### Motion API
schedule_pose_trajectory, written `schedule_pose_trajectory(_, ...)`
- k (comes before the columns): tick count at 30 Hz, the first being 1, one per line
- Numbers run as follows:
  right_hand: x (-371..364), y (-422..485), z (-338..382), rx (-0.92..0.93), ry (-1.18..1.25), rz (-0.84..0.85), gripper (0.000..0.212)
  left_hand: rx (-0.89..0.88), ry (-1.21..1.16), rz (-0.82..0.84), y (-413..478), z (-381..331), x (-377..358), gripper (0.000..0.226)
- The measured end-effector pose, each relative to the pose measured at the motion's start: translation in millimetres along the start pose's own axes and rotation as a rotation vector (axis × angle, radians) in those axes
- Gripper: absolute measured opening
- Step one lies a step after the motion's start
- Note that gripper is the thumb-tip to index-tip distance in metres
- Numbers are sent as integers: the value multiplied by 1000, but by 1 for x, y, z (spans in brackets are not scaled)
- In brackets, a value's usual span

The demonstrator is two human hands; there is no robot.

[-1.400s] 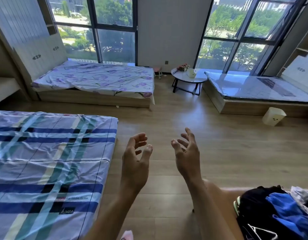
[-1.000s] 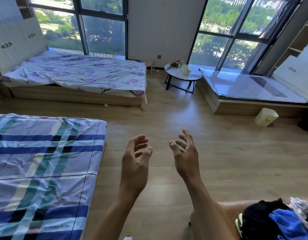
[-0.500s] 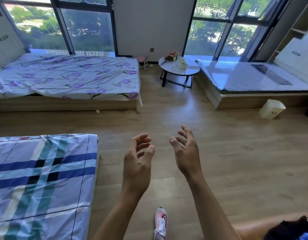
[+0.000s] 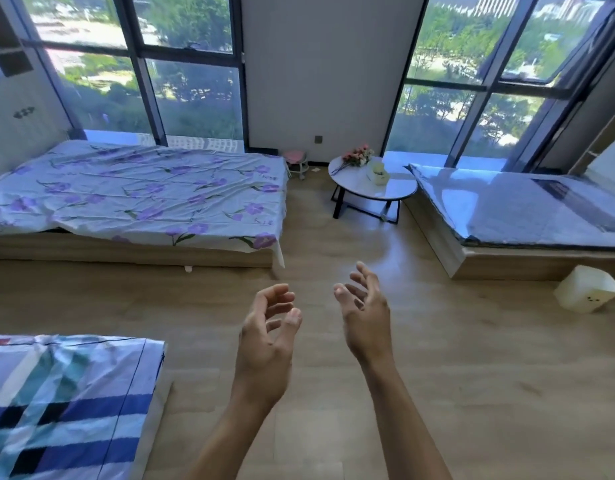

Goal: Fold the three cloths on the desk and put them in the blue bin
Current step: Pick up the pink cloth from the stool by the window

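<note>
A: Item one, the task's cloths and blue bin?
B: Neither shows in this view, so no location can be entered.

A: Left hand [image 4: 264, 344]?
B: Raised over bare wood floor [image 4: 472, 358], fingers [image 4: 275, 296] loosely curled, thumb apart from them, nothing held.

A: Right hand [image 4: 366, 317]?
B: Just beside the left, palms turned toward each other, not touching. Fingers [image 4: 363, 277] spread and slightly bent, empty.

A: Surroundings, working outward from the fingers?
B: Below and left of the left hand, a bed with a blue, teal and white striped sheet [image 4: 67, 403]. Beyond the left fingertips, a low bed with a purple-flower sheet [image 4: 136, 192]. Beyond the right fingertips, a round white table [image 4: 368, 188] on dark legs, carrying pink flowers [image 4: 358, 155] and a pale box [image 4: 377, 171]. Right of the right hand, a platform bed with a glossy covered mattress [image 4: 520, 209]; near its front edge, a small white bin [image 4: 586, 294] tilted on the floor. Farthest, tall windows [image 4: 192, 81].
</note>
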State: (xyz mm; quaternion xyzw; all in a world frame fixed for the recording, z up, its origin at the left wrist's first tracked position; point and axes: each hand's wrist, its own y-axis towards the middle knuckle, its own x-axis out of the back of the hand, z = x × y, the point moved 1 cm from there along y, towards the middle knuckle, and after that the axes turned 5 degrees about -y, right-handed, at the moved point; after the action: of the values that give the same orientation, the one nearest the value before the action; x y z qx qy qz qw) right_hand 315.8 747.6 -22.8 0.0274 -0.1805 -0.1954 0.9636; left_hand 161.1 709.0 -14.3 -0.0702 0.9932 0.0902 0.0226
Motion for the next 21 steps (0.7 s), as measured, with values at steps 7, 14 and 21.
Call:
schedule_pose_trajectory(7, -40, 133, -20, -28, 1, 35, 59, 34, -50, -3, 135, 41, -45, 29)
schedule_pose_trajectory(14, -87, 299, -34, -54, -57, 7, 60, 57, -75, 16, 315, 82, -84, 29)
schedule_pose_trajectory(21, -117, 449, -33, -104, -3, -41, 61, 88, -25, 88, 469, 95, -131, 29)
